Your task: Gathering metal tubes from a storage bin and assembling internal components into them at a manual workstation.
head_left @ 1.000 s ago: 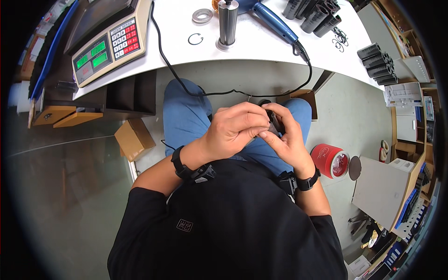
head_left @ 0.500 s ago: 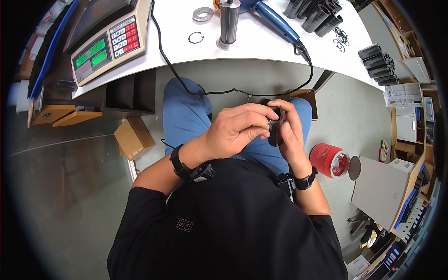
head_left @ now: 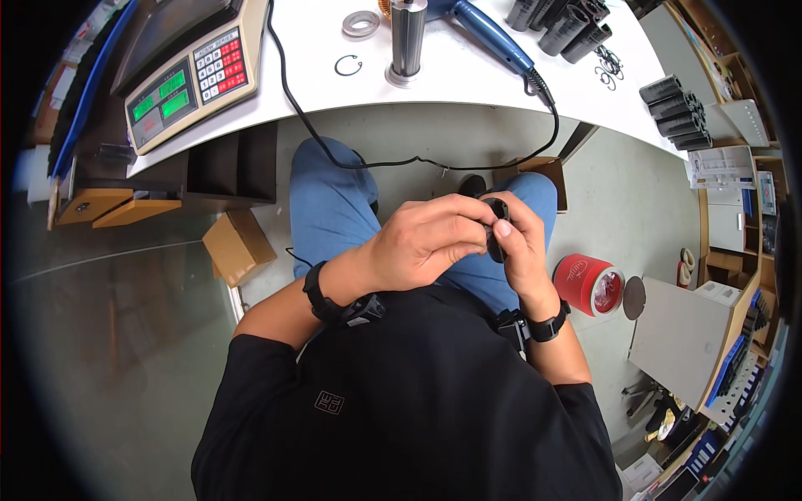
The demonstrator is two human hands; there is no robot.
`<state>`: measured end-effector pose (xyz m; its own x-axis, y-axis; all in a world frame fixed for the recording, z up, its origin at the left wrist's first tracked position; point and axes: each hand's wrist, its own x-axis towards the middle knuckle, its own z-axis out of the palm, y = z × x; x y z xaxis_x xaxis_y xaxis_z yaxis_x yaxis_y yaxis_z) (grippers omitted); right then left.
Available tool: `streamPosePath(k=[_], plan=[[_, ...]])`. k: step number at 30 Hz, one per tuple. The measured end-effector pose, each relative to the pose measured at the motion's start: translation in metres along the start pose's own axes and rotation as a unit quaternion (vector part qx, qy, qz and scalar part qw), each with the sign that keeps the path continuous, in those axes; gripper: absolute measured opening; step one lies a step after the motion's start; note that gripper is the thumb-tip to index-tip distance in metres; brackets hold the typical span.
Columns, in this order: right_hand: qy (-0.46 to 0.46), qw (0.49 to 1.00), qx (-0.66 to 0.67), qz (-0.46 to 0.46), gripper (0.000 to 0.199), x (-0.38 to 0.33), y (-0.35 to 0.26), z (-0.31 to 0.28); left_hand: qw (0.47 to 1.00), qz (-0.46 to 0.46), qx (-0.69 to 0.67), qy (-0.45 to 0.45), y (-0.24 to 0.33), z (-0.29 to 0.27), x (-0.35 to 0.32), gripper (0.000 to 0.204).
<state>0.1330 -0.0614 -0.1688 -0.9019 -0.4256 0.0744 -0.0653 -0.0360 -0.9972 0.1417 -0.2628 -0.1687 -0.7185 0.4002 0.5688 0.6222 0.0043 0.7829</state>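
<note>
Above my lap I hold a black tube (head_left: 498,237), partly covered by my fingers, with a dark round end turned up. My right hand (head_left: 526,249) is wrapped round it, the thumb pressed on its near side. From the left, the fingertips of my left hand (head_left: 428,240) close on the tube's upper part; any small piece between them is hidden. On the white table (head_left: 334,100) ahead stands a grey metal cylinder (head_left: 408,42) on a round base. Beside it lie a metal ring (head_left: 361,17) and a thin open snap ring (head_left: 337,67).
A scale (head_left: 188,96) stands at the table's left. A blue corded tool (head_left: 493,35), several black tubes (head_left: 568,33) and loose snap rings (head_left: 608,71) lie to the right. The black cable (head_left: 401,165) droops over the table edge. A red bin (head_left: 581,285) and cardboard box (head_left: 238,248) are on the floor.
The black tube has tilted in my hands, so its round end now shows more. My right thumb has shifted up onto it, and my left fingers have moved slightly.
</note>
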Motion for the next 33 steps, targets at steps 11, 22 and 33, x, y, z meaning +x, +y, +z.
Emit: streamPosePath(k=[11,22,33], plan=[[0.014,0.994,0.1,0.036,0.06,-0.008,0.001,0.003,0.988,-0.12,-0.091,0.019,-0.003,-0.022,-0.009,0.002],[-0.033,0.989,0.14,0.035,0.067,-0.008,-0.004,0.009,0.989,-0.134,0.01,0.063,-0.012,-0.007,-0.001,0.001],[-0.003,0.999,0.033,0.04,0.05,-0.013,0.015,-0.006,0.914,-0.218,-0.331,0.083,-0.009,-0.007,0.002,0.01]])
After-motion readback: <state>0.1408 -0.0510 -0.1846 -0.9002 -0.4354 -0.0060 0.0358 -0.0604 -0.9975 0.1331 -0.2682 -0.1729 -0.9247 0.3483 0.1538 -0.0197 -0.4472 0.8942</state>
